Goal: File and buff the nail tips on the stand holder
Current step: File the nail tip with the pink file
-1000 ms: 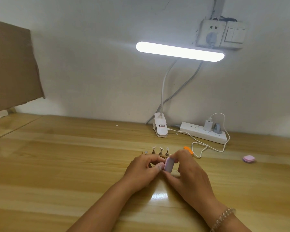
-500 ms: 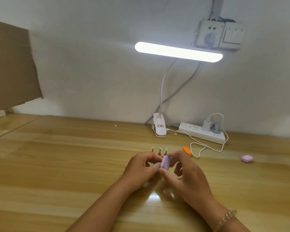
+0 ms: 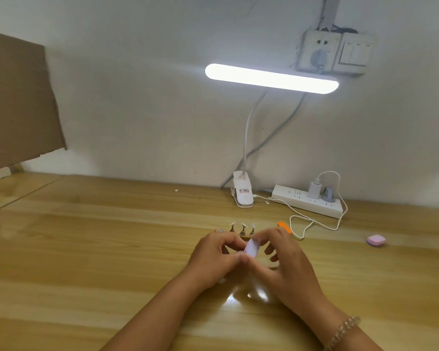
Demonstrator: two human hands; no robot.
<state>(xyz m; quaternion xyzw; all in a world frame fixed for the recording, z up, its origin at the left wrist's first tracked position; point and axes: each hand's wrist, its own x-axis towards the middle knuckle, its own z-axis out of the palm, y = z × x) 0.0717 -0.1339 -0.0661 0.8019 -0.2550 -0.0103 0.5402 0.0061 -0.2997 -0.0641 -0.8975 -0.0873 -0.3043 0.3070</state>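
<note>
The stand holder [image 3: 241,233] with its nail tips [image 3: 243,226] is sitting on the table [image 3: 112,249] just behind both hands. The right hand [image 3: 287,264] is pinching a lilac buffer block [image 3: 251,248]; the left hand [image 3: 218,257] is curling closed against it, its contents hidden.

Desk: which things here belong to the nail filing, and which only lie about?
In use: lilac buffer block, right hand, left hand, stand holder.
Lying about: orange piece, pink block, power strip, clip lamp.

A pale lilac buffer block [image 3: 251,248], an orange file [image 3: 285,227], a pink pad [image 3: 376,240], a honey-toned wooden table [image 3: 112,249].
</note>
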